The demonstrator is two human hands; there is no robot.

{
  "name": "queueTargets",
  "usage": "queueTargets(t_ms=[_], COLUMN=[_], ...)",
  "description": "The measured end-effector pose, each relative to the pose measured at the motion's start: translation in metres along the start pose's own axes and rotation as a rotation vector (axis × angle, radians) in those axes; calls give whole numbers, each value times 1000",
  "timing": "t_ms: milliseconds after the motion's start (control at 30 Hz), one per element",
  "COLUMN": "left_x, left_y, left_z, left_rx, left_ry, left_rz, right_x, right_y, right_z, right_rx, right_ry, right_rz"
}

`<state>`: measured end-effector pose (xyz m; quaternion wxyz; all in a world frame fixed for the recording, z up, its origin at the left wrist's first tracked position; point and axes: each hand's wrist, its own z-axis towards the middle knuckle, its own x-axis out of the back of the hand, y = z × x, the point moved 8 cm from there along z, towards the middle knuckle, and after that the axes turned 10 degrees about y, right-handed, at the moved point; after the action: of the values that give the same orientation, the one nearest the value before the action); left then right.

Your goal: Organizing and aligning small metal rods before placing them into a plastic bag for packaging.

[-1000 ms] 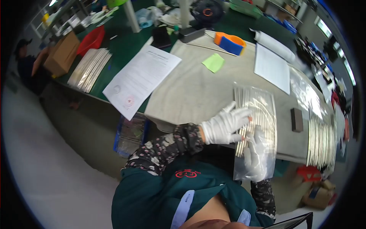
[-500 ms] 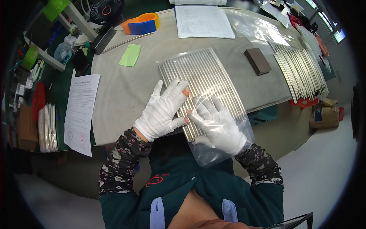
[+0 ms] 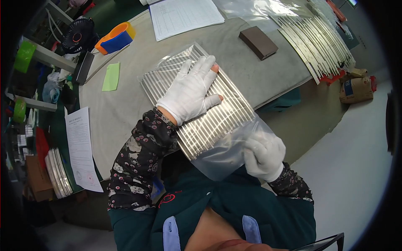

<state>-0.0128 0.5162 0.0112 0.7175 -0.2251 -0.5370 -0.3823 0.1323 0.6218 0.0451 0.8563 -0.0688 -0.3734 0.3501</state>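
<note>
Side by side in a clear plastic bag [image 3: 217, 162] lies a flat layer of thin silvery metal rods [image 3: 229, 119], slanting across the near table edge. My left hand [image 3: 188, 93], in a white glove with bare thumb and index tips, rests flat on the bagged rods with its fingers stretched out. At the bag's loose near end, my right hand [image 3: 264, 157] in a white glove has its fingers curled in and grips the plastic. The loose film sags between that hand and the rod ends. Its fingertips are partly hidden.
A brown block [image 3: 258, 42] and a pile of loose rods [image 3: 312, 46] lie at the right. Printed sheets [image 3: 184, 17], an orange and blue tape dispenser [image 3: 116, 38], a green note [image 3: 111, 77] and a small black fan [image 3: 78, 35] stand farther left. A paper [image 3: 81, 146] overhangs the left edge.
My right hand has moved off the rods, down and right to the bag's loose end, and closed on it. My left hand has slid up onto the rods. The view has turned somewhat.
</note>
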Motion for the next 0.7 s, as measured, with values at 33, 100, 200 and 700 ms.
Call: queueTargets(t_ms=[33, 100, 200, 700], left_x=[-4, -9, -7, 3], left_y=[-4, -6, -7, 20], left_z=[2, 7, 14, -1], left_rx=[-7, -18, -35, -119], left_ry=[3, 18, 1, -60], left_rz=[13, 15, -49, -84], right_x=[18, 42, 5, -66], right_y=[5, 37, 112, 82], right_z=[-9, -24, -48, -73], right_rx=[6, -201, -1140, -1467], right_ry=[72, 242, 215, -364], right_rz=[9, 4, 507, 1371])
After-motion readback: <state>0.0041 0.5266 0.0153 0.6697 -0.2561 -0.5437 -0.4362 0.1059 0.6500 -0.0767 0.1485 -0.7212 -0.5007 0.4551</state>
